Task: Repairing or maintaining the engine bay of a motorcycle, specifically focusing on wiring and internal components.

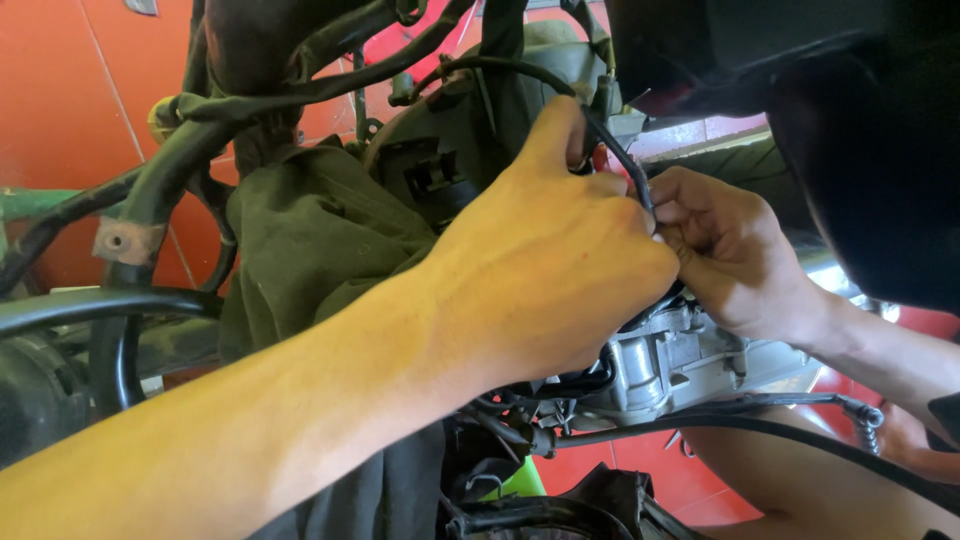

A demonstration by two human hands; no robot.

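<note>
Orange tiled walls and an orange tiled floor close the scene behind and below both hands; no bench shows, and the work hangs on a stripped motorcycle frame. Dark frame tubes and cable bundles run to the left of the left hand, and an olive green rag is draped over the frame just beside that hand's wrist. Below both hands sits the grey metal engine casing, with thin black cables looping under it.

The left hand is curled shut, thumb raised, pinching a thin black hose that arcs up over the knuckles toward the round dark housing behind. The right hand meets it from the other side, fingers bunched together on the lower end of the same hose, so the two hands touch at the fingertips.

Room is tight: a dark shape, blurred and too close to identify, crowds the space above the right hand, and a tyre lies just behind it. The only open gap lies beneath the forearms, toward the floor, where a bright green part shows.
</note>
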